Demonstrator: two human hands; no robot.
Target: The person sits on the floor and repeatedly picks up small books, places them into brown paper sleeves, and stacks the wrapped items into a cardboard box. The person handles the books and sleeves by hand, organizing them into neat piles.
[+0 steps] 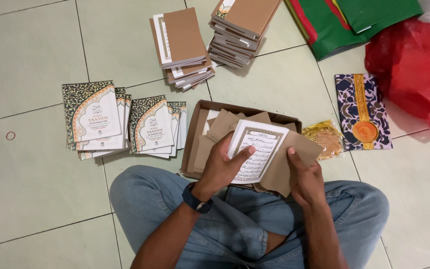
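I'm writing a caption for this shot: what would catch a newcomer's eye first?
At centre, the left hand and right hand hold a small white booklet with an ornate framed page inside a brown paper cover, above a shallow cardboard box. Left of it, patterned white booklets fan across the pale tiled floor. A bright red plastic bag glows at upper right.

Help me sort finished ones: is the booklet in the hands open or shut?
Open: the booklet shows an inside page of framed script, its brown cover folded back under the right hand.
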